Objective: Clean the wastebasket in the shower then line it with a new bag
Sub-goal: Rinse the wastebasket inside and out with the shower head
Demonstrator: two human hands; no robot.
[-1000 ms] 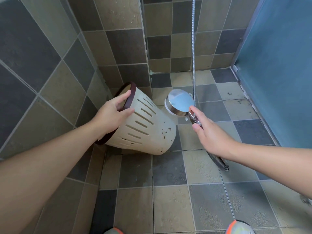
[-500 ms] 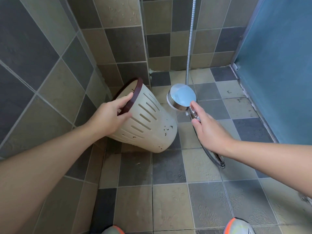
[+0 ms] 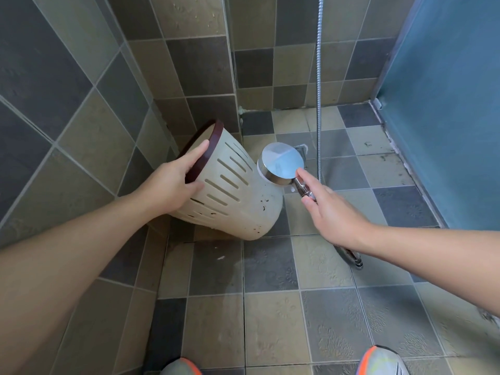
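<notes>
A cream slotted wastebasket (image 3: 243, 201) with a dark brown rim is tilted, mouth toward the left wall, its base on the tiled floor. Dark dirt specks mark its lower side. My left hand (image 3: 173, 185) grips the brown rim, fingers over the edge. My right hand (image 3: 327, 212) holds the handle of a chrome shower head (image 3: 281, 163), index finger stretched along it. The head sits just right of the basket's side, its back facing me. No water is visible.
The metal shower hose (image 3: 319, 104) hangs down behind the head and loops under my right wrist. Tiled walls (image 3: 81, 104) close the left and back. A blue panel (image 3: 446, 104) bounds the right. My two shoes (image 3: 384, 361) stand at the bottom edge.
The basket's mouth has tipped further up and back toward the corner. The shower head has risen and moved closer to the basket's side.
</notes>
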